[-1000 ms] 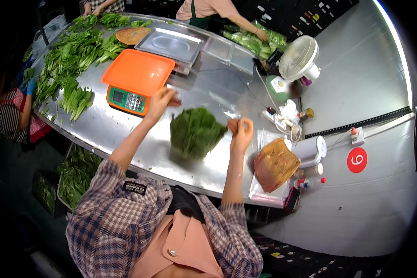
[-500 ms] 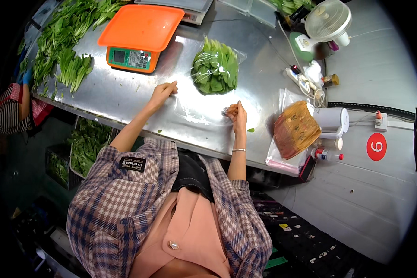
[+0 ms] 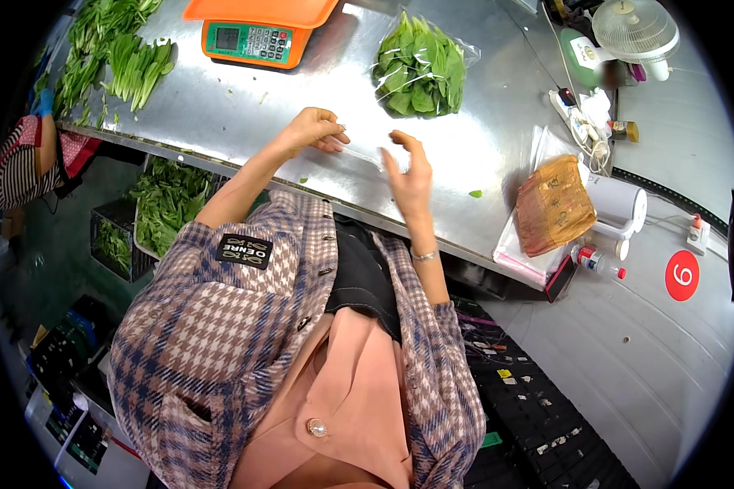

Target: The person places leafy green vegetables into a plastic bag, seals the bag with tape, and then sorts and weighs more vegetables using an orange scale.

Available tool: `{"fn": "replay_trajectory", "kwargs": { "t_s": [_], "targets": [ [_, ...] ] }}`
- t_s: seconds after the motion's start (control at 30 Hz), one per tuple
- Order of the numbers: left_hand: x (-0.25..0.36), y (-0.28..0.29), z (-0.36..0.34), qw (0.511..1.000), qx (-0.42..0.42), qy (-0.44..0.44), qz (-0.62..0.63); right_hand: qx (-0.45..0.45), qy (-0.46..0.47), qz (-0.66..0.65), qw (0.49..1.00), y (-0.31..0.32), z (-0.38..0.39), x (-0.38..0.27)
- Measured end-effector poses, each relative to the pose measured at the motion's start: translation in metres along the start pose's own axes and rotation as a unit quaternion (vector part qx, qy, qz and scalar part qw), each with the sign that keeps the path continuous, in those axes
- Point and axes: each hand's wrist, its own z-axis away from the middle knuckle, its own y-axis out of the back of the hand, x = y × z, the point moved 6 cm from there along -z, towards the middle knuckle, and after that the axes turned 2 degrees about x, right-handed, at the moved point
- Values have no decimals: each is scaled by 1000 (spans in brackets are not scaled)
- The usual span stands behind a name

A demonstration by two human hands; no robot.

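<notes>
My left hand point(image 3: 314, 132) is closed, its fingertips pinched on a thin clear plastic bag point(image 3: 360, 155) that barely shows against the shiny steel. Facing it across a small gap, my right hand point(image 3: 409, 175) has its thumb and forefinger spread apart, with nothing visible between them. Both are over the near edge of the metal table point(image 3: 245, 122). Beyond them lies a clear bag of leafy greens point(image 3: 420, 69), with neither hand touching it.
An orange scale point(image 3: 253, 41) stands at the back left, beside loose greens point(image 3: 134, 69). To the right are a brown packet point(image 3: 554, 204) on plastic sheets, a power strip point(image 3: 575, 122) and a fan point(image 3: 636, 33). Crated greens point(image 3: 171, 204) sit below; a co-worker's gloved hand point(image 3: 45, 102) is far left.
My hands have come closer together and lifted the clear plastic from where it lay spread on the table. My right fingers have opened. The whole view has shifted.
</notes>
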Motion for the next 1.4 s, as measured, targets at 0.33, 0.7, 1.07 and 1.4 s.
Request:
{"fn": "replay_trajectory", "kwargs": {
  "t_s": [0.33, 0.7, 1.07, 1.4],
  "targets": [
    [1, 6, 10, 999, -28, 6, -27, -34, 83, 41, 995, -62, 5, -25],
    [-2, 5, 1, 996, 44, -64, -54, -86, 73, 107, 988, -81, 0, -26],
    [-2, 16, 15, 997, 16, -69, -25, -424, -274, 178, 845, 120, 286, 115],
    [5, 4, 17, 997, -7, -64, -36, -51, -11, 11, 999, -27, 11, -20]
  ]
}}
